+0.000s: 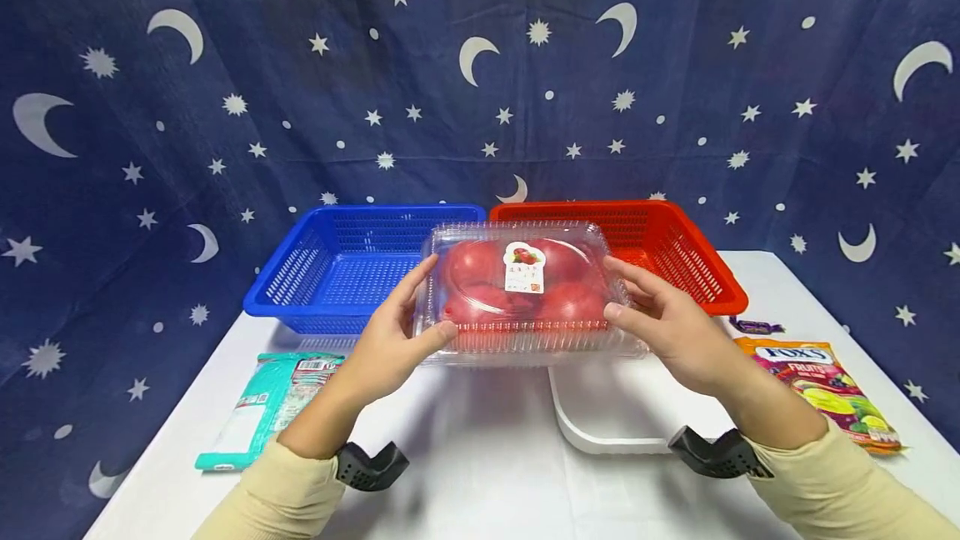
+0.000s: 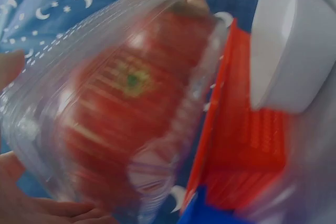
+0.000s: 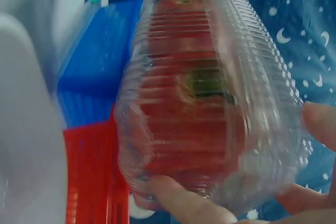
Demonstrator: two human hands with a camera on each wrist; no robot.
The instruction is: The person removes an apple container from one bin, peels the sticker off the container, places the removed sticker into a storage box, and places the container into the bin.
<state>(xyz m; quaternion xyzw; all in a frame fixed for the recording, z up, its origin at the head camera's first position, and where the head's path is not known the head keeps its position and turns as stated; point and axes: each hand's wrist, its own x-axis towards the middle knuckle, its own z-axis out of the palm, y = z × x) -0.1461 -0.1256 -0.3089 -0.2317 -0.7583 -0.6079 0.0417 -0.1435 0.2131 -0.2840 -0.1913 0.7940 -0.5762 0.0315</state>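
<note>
A clear plastic clamshell box [image 1: 517,340] of red tomatoes [image 1: 480,261] is held up over the table, overlapping the front of both baskets in the head view. A white label with a fruit picture is stuck on its lid. My left hand [image 1: 386,348] grips the box's left end, with its thumb at the near edge. At the right end my right hand [image 1: 675,336] holds it the same way. Green stem ends show through the clear wall in the right wrist view, where the box [image 3: 184,119] tilts across the frame.
Behind the box stand a blue basket [image 1: 288,307] on the left and a red basket [image 1: 712,286] on the right. A white tray [image 1: 581,436] lies below the right hand. Farther right are a Fox's candy bag [image 1: 832,398] and a small purple wrapper [image 1: 757,327]; a teal packet [image 1: 270,402] lies left.
</note>
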